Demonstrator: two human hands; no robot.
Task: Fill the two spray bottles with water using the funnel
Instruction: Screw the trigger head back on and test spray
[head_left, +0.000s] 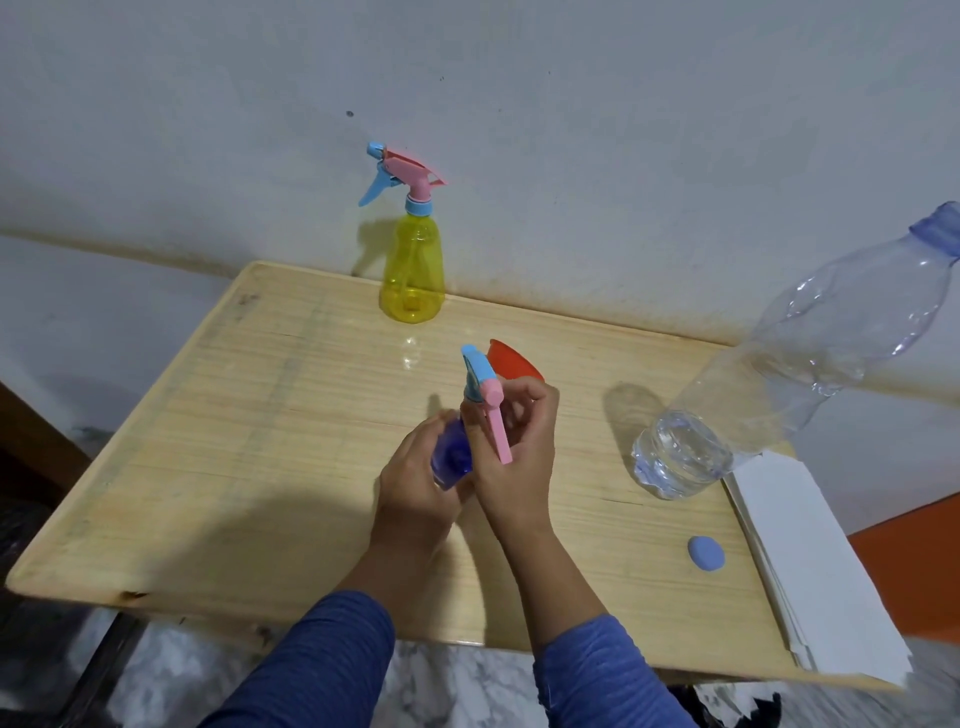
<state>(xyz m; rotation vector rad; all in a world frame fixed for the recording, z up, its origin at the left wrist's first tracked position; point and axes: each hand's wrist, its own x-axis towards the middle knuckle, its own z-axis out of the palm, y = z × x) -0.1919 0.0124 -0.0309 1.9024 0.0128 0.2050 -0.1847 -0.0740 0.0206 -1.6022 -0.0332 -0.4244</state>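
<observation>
A blue spray bottle (451, 457) stands mid-table, my left hand (415, 483) wrapped around its body. My right hand (519, 447) grips its pink and light-blue spray head (485, 400) at the neck. Just behind my right hand an orange funnel (511, 361) rests on the table, partly hidden. A yellow spray bottle (413, 275) with a pink and blue trigger head stands upright at the table's far edge by the wall. A large clear plastic water bottle (769, 374) stands uncapped at the right, with a little water at its bottom.
The wooden table (234, 415) stands against a grey wall. A blue bottle cap (705, 553) lies near the front right. A stack of white paper sheets (810, 561) lies along the right edge, overhanging it.
</observation>
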